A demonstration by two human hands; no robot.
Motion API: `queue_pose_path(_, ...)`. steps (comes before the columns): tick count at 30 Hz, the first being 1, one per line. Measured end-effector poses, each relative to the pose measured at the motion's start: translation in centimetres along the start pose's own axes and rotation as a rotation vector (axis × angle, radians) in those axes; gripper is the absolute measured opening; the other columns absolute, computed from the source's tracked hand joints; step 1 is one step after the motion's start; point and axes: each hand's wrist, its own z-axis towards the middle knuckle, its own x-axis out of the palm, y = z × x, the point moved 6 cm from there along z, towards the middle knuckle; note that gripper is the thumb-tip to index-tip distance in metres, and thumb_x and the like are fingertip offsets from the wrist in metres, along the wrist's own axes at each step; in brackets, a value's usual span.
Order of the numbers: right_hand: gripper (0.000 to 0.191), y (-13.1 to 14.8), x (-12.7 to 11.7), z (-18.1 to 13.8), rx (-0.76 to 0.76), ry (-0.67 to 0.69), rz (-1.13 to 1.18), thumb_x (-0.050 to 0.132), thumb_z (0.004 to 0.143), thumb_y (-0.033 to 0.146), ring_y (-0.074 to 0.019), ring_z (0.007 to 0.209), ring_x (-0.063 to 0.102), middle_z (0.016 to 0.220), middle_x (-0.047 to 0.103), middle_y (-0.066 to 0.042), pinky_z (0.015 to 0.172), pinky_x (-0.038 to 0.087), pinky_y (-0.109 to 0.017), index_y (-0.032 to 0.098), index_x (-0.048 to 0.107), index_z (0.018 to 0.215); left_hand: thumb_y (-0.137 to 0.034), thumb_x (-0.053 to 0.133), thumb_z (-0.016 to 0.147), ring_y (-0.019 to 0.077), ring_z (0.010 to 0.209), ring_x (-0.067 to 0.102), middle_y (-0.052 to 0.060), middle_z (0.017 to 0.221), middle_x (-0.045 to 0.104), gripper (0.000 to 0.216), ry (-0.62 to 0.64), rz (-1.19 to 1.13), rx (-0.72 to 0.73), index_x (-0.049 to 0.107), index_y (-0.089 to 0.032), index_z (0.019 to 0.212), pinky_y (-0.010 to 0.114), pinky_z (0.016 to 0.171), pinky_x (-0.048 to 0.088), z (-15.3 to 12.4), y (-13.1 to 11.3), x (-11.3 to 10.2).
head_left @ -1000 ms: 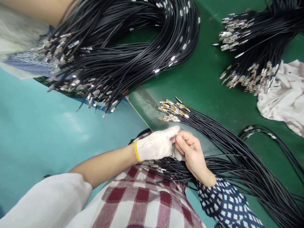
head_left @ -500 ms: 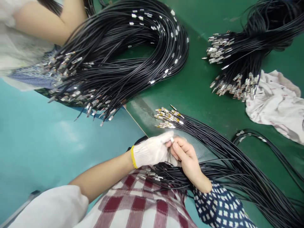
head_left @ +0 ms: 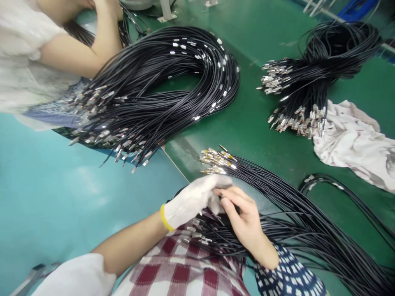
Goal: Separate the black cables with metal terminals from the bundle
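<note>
My left hand (head_left: 197,197), in a white knitted glove with a yellow cuff, is closed with its fingers curled; what lies inside them is hidden. Touching it is my bare right hand (head_left: 247,222), whose thumb and forefinger pinch a small dark end, which looks like that of a black cable. Beneath both hands, a bundle of black cables (head_left: 277,230) with silver metal ends lies across my lap and the table edge. Just beyond them rests a second cable bundle (head_left: 265,176), its metal tips marked with yellow.
A big looped cable bundle (head_left: 216,98) lies at the back left, beside a co-worker's arm (head_left: 77,53). At the right are another cable bundle (head_left: 308,78), a white cloth (head_left: 348,139) and a thin cable loop (head_left: 330,181) on the green table (head_left: 247,123).
The view has tilted up a little. My gloved fingers have folded over toward the right hand, and the small pale piece that showed between the fingertips is now out of sight.
</note>
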Motion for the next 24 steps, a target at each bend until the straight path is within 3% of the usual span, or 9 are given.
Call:
queue_pose_path(2, 0.022, 1.4, 0.1, 0.0, -0.168, 0.171, -0.247, 0.054, 0.098, 0.023, -0.021, 0.084, 0.064, 0.095, 0.069, -0.008, 0.075, 0.05, -0.037, 0.022, 0.072, 0.111, -0.035, 0.047, 0.096, 0.0153, 0.081, 0.063, 0.006, 0.113, 0.068, 0.03, -0.267, 0.416, 0.246, 0.064, -0.022, 0.117, 0.03, 0.076, 0.051, -1.5, -2.5, -1.8)
queue_pose_path(4, 0.022, 1.8, -0.2, 0.1, -0.26, 0.328, -0.39, 0.061, 0.095, 0.032, -0.0223, 0.088, 0.066, 0.099, 0.071, -0.007, 0.079, 0.05, -0.038, 0.023, 0.071, 0.113, -0.027, 0.048, 0.096, 0.0185, 0.102, 0.062, 0.004, 0.115, 0.069, 0.024, -0.388, 0.877, 0.507, 0.068, -0.022, 0.107, 0.034, 0.097, 0.046, -2.8, -4.5, -1.7)
queue_pose_path(5, 0.025, 1.6, -1.0, 0.5, -0.262, 0.306, -0.429, 0.064, 0.093, 0.037, -0.0227, 0.091, 0.066, 0.101, 0.072, -0.008, 0.08, 0.051, -0.037, 0.021, 0.071, 0.111, -0.025, 0.049, 0.096, 0.0192, 0.109, 0.06, 0.003, 0.114, 0.069, 0.023, -0.367, 1.081, 0.614, 0.069, -0.023, 0.106, 0.037, 0.106, 0.041, -3.0, -4.7, -1.0)
queue_pose_path(7, 0.019, 0.8, -3.7, 1.7, -0.197, 0.065, -0.533, 0.063, 0.095, 0.035, -0.0216, 0.089, 0.066, 0.096, 0.073, -0.008, 0.081, 0.052, -0.034, 0.019, 0.072, 0.099, -0.025, 0.052, 0.095, 0.0208, 0.114, 0.057, 0.002, 0.116, 0.069, 0.023, -0.221, 1.411, 0.74, 0.068, -0.023, 0.112, 0.044, 0.114, 0.032, -2.9, -3.7, 0.8)
queue_pose_path(10, 0.016, -0.7, -6.0, 2.9, -0.113, -0.111, -0.882, 0.065, 0.092, 0.031, -0.0272, 0.09, 0.065, 0.098, 0.072, -0.01, 0.079, 0.05, -0.039, 0.017, 0.071, 0.099, -0.024, 0.055, 0.093, 0.021, 0.099, 0.058, 0.003, 0.104, 0.069, 0.016, 0.008, 1.702, 0.751, 0.066, -0.021, 0.104, 0.048, 0.109, 0.035, -2.4, -0.9, 2.9)
queue_pose_path(14, 0.009, -1.7, -6.0, 3.4, -0.102, -0.052, -0.978, 0.066, 0.091, 0.026, -0.0267, 0.086, 0.064, 0.094, 0.071, -0.008, 0.075, 0.049, -0.039, 0.017, 0.068, 0.094, -0.021, 0.054, 0.092, 0.0182, 0.067, 0.048, 0.001, 0.07, 0.056, 0.023, 0.387, 1.805, 0.856, 0.055, -0.021, 0.069, 0.041, 0.075, 0.044, -3.7, 1.8, 5.2)
queue_pose_path(16, 0.008, -1.8, -6.2, 3.5, -0.07, -0.045, -0.917, 0.07, 0.089, 0.025, -0.0255, 0.083, 0.064, 0.088, 0.07, -0.006, 0.074, 0.048, -0.038, 0.019, 0.066, 0.089, -0.021, 0.052, 0.093, 0.0181, 0.064, 0.046, 0.0, 0.069, 0.056, 0.025, 0.451, 1.801, 0.905, 0.054, -0.021, 0.069, 0.04, 0.069, 0.041, -4.4, 1.9, 5.4)
queue_pose_path(19, 0.012, -1.7, -6.7, 3.5, -0.015, -0.032, -0.732, 0.074, 0.085, 0.023, -0.0222, 0.077, 0.063, 0.081, 0.066, -0.002, 0.071, 0.048, -0.035, 0.02, 0.062, 0.084, -0.023, 0.053, 0.094, 0.0167, 0.068, 0.05, 0.0, 0.073, 0.06, 0.021, 0.329, 1.751, 0.92, 0.059, -0.021, 0.074, 0.039, 0.077, 0.043, -4.6, 1.1, 4.7)
queue_pose_path(24, 0.012, -1.1, -7.0, 2.4, -0.041, -0.072, -0.523, 0.069, 0.088, 0.021, -0.02, 0.077, 0.06, 0.082, 0.062, -0.002, 0.073, 0.048, -0.034, 0.021, 0.058, 0.084, -0.019, 0.05, 0.097, 0.0156, 0.086, 0.06, 0.001, 0.088, 0.069, 0.02, -0.045, 1.622, 0.919, 0.066, -0.022, 0.086, 0.037, 0.094, 0.042, -4.1, -0.5, 2.7)
